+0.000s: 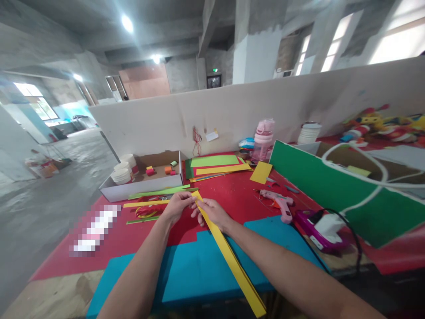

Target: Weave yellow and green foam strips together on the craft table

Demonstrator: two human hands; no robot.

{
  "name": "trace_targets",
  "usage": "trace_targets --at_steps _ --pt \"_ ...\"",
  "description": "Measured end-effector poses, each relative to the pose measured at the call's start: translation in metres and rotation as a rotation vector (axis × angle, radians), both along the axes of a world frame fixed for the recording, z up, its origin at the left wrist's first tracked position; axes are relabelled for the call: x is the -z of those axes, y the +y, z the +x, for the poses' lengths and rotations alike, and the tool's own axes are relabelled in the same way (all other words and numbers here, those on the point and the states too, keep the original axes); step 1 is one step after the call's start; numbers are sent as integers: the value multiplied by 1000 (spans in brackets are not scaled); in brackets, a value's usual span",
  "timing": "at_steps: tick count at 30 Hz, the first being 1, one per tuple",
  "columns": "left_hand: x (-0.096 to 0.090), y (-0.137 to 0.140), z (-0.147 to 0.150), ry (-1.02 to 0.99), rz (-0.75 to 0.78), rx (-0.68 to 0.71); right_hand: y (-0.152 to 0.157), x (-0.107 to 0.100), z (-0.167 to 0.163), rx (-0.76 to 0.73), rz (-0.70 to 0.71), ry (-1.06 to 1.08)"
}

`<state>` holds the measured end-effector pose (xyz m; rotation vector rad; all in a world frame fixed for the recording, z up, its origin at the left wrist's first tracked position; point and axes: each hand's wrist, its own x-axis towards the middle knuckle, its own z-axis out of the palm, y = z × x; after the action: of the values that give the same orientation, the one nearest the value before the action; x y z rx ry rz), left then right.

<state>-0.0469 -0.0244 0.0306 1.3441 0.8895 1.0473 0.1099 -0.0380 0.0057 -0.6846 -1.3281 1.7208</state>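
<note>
A long yellow paper strip (229,257) runs from my fingers down toward the front edge of the table, over a blue sheet (192,270). My right hand (210,212) grips the strip near its far end, thumb on top. My left hand (181,206) pinches at that same far end; its fingertips meet the strip's edge. Left of my hands lie another yellow strip (144,204), some green strips (159,191) and a red-and-yellow bundle (149,212). Off to the right a pink glue gun (277,201) rests on the red tabletop cover (229,190).
At the back left stands a cardboard tray (142,191) with white cups (122,173) and small paper rolls. Coloured sheets (215,161) are stacked behind my hands. A pink bottle (263,141), a green-sided box (318,186) and a purple power strip (320,235) with cables occupy the right.
</note>
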Motion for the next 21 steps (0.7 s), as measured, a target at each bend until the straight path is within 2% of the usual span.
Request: trace_targets --at_steps 6,12,14,18,21 --pt "0 1 4 -26 -11 -77 0 2 -2 58 -2 -69" --pt "1 7 -3 -106 8 -305 0 2 -3 54 -18 -78" --pt "0 7 -4 -99 -5 -262 0 2 -2 54 -27 -49" --pt "0 3 1 45 13 -77 -1 1 -1 77 -19 -7" --pt "1 3 2 68 59 -190 -1 2 -1 63 -21 -21"
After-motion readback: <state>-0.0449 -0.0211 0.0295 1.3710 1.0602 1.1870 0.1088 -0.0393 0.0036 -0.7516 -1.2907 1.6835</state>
